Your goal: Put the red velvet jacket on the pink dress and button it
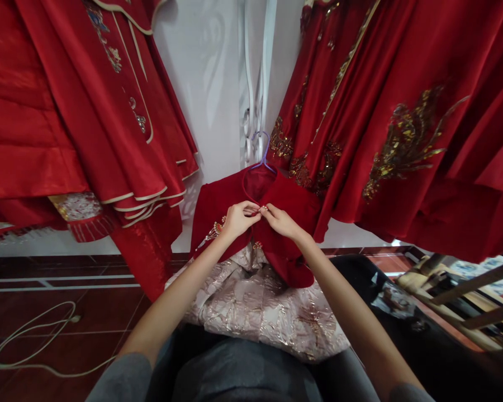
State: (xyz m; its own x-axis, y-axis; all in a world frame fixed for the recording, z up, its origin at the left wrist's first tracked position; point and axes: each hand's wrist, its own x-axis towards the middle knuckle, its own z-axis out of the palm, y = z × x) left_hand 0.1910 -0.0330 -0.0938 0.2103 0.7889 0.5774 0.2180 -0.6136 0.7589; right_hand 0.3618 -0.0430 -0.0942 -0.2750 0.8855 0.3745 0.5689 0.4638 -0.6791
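In front of me a short red jacket hangs on a purple hanger, its collar upright. My left hand and my right hand meet at the jacket's front edges, just below the collar. Fingertips of both hands are pinched on the fabric there; the small fastening between them is mostly hidden. Lower on the front sits a small beaded button. A beaded tassel ornament shows beside my left wrist. Pale pink brocade cloth with a metallic sheen lies below the jacket, over my lap.
Red embroidered garments hang at left, and more red gowns with gold sequins hang at right. A cream cable loops on the tiled floor. A wooden rack stands at right, near a clear plastic bag.
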